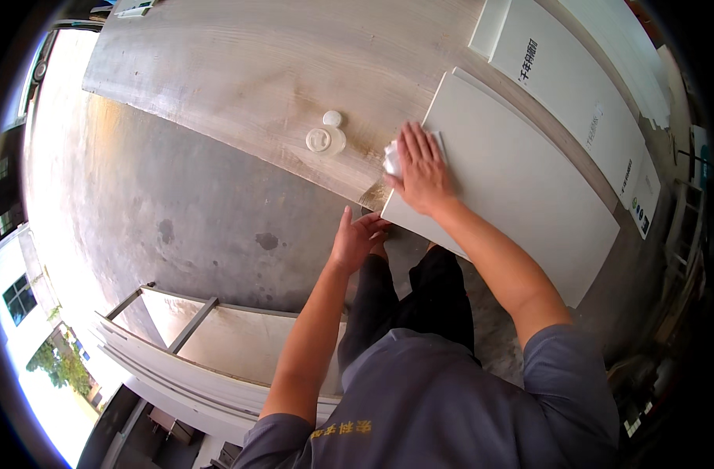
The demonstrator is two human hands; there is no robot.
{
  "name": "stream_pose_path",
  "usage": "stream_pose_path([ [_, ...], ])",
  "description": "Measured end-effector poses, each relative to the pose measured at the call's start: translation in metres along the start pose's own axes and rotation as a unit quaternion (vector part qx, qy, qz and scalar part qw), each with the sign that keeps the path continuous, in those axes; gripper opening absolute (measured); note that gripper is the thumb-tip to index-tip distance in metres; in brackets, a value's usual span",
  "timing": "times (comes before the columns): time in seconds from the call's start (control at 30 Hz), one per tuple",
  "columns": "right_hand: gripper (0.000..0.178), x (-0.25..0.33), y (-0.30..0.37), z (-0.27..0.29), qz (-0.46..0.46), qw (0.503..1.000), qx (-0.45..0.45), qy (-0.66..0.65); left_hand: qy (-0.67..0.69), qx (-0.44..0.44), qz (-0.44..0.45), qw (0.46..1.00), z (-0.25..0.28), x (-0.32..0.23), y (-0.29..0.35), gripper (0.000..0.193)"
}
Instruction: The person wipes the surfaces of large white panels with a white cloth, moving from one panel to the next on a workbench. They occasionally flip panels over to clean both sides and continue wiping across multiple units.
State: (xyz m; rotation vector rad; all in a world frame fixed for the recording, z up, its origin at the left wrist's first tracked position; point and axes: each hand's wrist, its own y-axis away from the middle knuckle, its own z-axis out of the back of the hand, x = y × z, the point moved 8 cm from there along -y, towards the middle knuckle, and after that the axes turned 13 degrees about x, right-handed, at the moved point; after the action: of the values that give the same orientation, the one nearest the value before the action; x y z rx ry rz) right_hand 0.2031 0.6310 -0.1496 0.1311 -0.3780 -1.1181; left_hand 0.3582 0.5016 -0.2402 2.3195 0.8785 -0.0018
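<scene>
A large white panel (521, 184) lies on the right of the workbench, its near corner jutting past the bench edge. My right hand (425, 168) presses a bunched white cloth (393, 159) against the panel's left edge, fingers stretched over it and part of the cloth showing beside the thumb. Just below the near corner is my left hand (358, 238), thumb raised and fingers apart. Its fingertips reach the corner; whether they touch the panel's underside is hidden.
An uncapped clear container (319, 141) and a round white lid (332, 118) stand on the wood-grained bench (240, 70). More white boards with dark print (576, 102) lie at the far right. Behind me on the left are stacked pale panels (193, 367) and a frame.
</scene>
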Motion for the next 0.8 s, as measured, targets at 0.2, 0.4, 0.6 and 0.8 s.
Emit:
stream_pose_path([
  [0.2, 0.085, 0.072, 0.047, -0.034, 0.051, 0.987, 0.131, -0.073, 0.002, -0.01, -0.007, 1.0, -0.004, -0.006, -0.003, 0.084],
  [0.4, 0.083, -0.027, 0.001, 0.022, -0.126, 0.986, -0.11, -0.011, -0.037, -0.02, 0.002, 0.999, -0.004, -0.004, -0.001, 0.082],
  [0.6, 0.093, 0.032, 0.126, -0.049, -0.005, 0.991, 0.111, -0.074, -0.062, -0.058, 0.003, 0.996, 0.001, -0.011, 0.002, 0.08],
  [0.8, 0.079, 0.072, 0.076, -0.034, -0.005, 0.998, 0.012, -0.066, -0.073, -0.065, -0.008, 0.995, -0.002, -0.016, -0.004, 0.079],
])
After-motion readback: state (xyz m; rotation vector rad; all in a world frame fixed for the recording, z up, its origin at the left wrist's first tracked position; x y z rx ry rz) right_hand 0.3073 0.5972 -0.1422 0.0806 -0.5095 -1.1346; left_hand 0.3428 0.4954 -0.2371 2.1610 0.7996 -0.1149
